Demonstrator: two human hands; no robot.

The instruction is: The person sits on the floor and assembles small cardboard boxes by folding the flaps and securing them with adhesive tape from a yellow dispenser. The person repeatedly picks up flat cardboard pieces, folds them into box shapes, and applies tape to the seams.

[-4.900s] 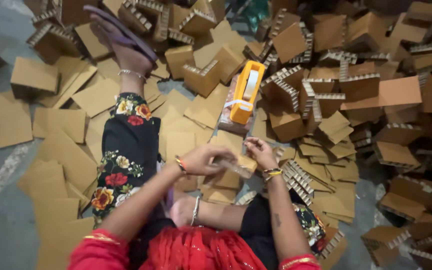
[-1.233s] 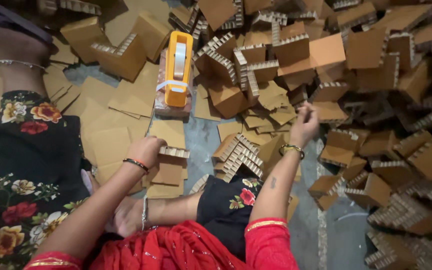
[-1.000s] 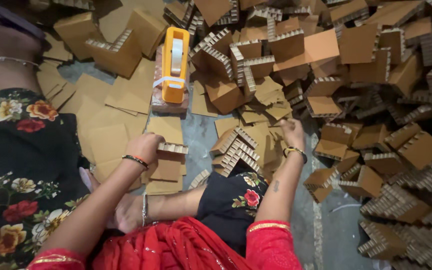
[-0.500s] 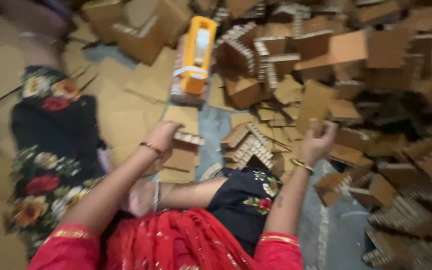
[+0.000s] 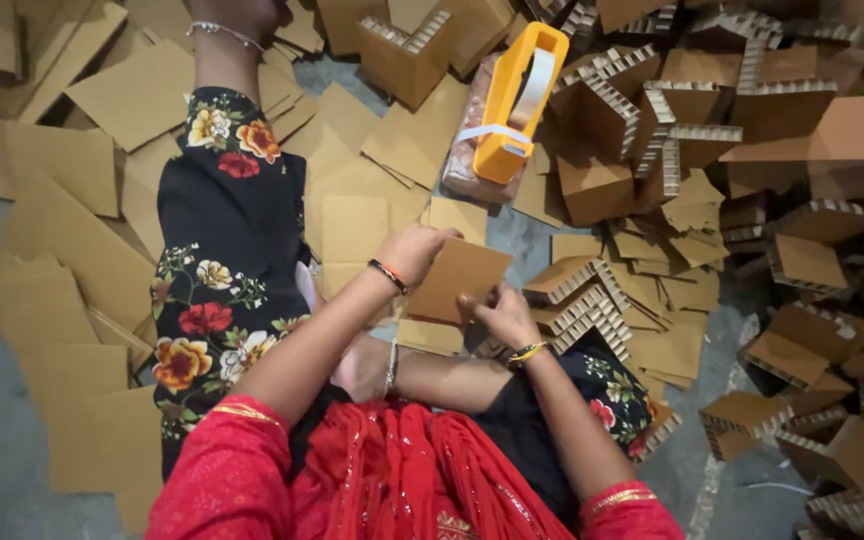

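Both hands grip one flat cardboard square over the lap.

The left hand (image 5: 414, 250) pinches the far-left edge of the cardboard square (image 5: 460, 280), and the right hand (image 5: 500, 312) clamps its near-right edge. Plain brown, with cut edges, it looks light and stiff but likely creases under pressure, so holding it by opposite edges suits it. The orange tape dispenser (image 5: 518, 98) lies farther off, among corrugated corner pieces (image 5: 582, 300).
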